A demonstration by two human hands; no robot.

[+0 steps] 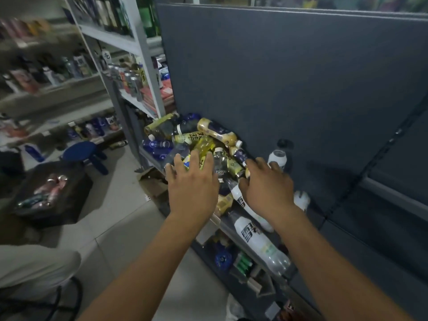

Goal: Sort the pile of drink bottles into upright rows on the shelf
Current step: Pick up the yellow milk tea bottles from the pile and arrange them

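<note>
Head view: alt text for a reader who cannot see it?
The left hand and right hand, both open, reach over a jumbled pile of drink bottles on a grey shelf; one white bottle stands upright beyond them.

The grey shelf is carrying a pile of bottles. White bottles are lying flat at its five o'clock.

Shelf count
I tally four white bottles, one blue stool, my left hand, my right hand; pile uncountable.
</note>
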